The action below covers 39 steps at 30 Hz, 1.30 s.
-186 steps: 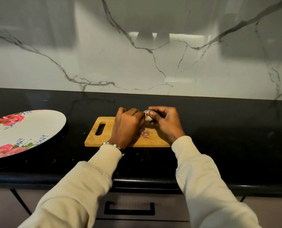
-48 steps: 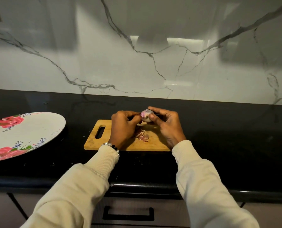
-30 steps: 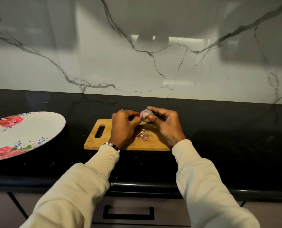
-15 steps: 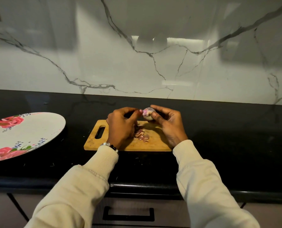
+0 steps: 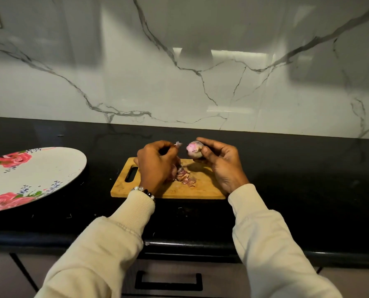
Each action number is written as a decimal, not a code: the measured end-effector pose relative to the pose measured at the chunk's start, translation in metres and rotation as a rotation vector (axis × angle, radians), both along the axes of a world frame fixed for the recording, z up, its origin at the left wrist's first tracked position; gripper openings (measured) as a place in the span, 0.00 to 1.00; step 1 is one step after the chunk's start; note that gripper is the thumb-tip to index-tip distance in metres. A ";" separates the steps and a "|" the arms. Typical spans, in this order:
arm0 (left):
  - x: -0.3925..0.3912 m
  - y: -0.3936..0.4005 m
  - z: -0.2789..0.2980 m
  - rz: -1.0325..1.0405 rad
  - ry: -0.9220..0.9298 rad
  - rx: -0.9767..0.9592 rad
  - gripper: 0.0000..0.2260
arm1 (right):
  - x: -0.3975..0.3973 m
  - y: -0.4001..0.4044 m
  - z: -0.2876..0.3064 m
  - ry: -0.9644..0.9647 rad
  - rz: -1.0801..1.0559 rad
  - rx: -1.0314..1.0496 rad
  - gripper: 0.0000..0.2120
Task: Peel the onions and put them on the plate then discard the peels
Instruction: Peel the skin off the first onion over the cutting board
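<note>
My right hand (image 5: 221,163) holds a small pinkish onion (image 5: 193,149) between thumb and fingers, raised above the wooden cutting board (image 5: 202,186). My left hand (image 5: 157,163) pinches a thin strip of peel (image 5: 177,144) at its fingertips, a short gap left of the onion. A small heap of purple peels (image 5: 185,177) lies on the board below my left hand; part of it is hidden by that hand. The large round plate with pink roses (image 5: 28,175) lies at the far left of the black counter, with nothing on it.
The black counter (image 5: 297,190) runs along a white marble wall (image 5: 179,72). Its front edge lies just below my wrists, with a drawer and its black handle (image 5: 168,281) underneath. A few tiny scraps dot the counter near the plate.
My hands have drawn apart: the left pulled a strip of peel off the onion and moved left, while the right keeps the onion raised. More peels lie on the board than 6 seconds ago.
</note>
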<state>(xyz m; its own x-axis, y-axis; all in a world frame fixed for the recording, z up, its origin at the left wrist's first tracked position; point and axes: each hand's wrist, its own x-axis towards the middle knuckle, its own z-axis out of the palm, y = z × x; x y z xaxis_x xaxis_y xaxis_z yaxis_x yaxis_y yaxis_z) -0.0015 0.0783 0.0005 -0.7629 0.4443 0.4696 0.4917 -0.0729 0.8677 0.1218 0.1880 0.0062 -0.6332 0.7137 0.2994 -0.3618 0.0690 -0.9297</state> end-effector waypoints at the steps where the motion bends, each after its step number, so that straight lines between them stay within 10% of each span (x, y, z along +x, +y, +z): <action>1: -0.002 0.000 -0.001 0.017 -0.022 0.010 0.04 | 0.000 0.001 0.000 0.007 0.008 0.000 0.13; 16: 0.010 -0.010 0.008 0.114 0.512 -0.231 0.08 | -0.002 0.003 -0.002 0.009 0.030 0.020 0.19; 32: 0.012 -0.007 0.006 0.042 0.392 -0.300 0.13 | 0.000 -0.003 0.003 0.039 0.028 -0.009 0.15; 39: 0.013 -0.006 0.005 -0.171 0.042 -0.171 0.13 | 0.001 -0.008 0.003 0.025 0.074 0.012 0.15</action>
